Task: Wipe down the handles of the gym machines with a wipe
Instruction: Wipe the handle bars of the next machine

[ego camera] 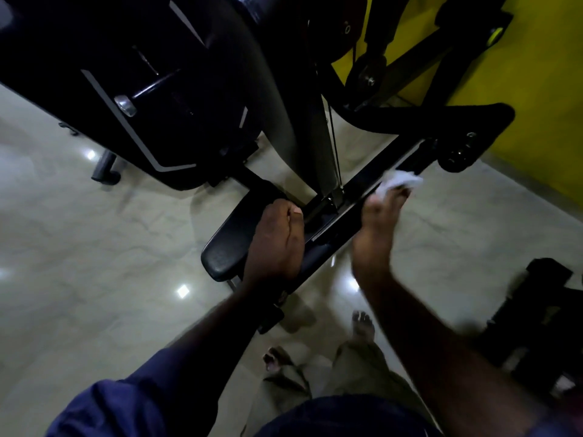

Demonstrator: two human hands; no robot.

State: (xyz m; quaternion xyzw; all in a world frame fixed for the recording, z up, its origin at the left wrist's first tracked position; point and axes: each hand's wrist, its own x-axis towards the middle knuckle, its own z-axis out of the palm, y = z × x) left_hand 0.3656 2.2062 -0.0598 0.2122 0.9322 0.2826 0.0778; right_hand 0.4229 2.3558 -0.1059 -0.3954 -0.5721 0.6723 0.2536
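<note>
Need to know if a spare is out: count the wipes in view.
1: a white wipe bunched in the right hand, against the machine's black bar. Others may be hidden.

Right hand (378,222) and the white wipe (399,181) at its fingertips are motion-blurred; whether the wipe touches the black bar (372,190) beside it cannot be told. Left hand (276,244) hides the part of the bar beneath it. Above the bar, the machine housing (151,89) is cut off by the top edge, its detail lost in shadow.
</note>
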